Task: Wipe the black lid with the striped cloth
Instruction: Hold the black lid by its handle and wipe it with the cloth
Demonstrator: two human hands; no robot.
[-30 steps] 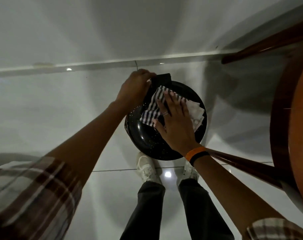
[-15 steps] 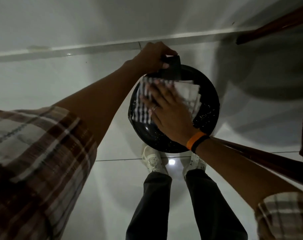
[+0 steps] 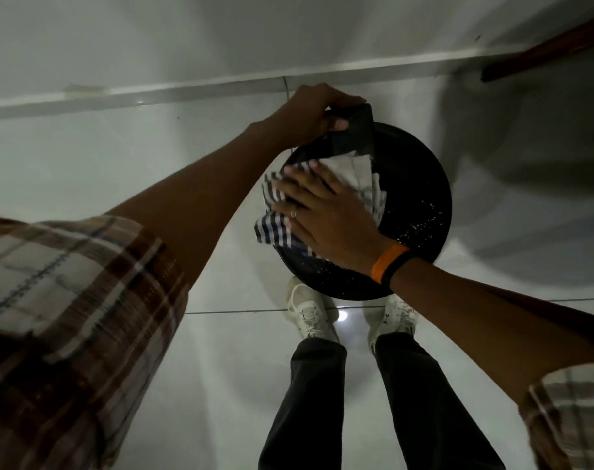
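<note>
Head view: right hand [image 3: 326, 215] flat, fingers spread, on striped cloth [image 3: 368, 184] atop black lid [image 3: 421, 184].

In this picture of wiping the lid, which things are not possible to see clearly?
Head view, the only one:
- Black lid, left part: covered by the striped cloth and the right hand.
- Lid handle: its shape is partly hidden by the left hand.
- White specks on the lid: too small to tell whether dirt or droplets.
- Wooden furniture: cut off by the right edge.
</note>
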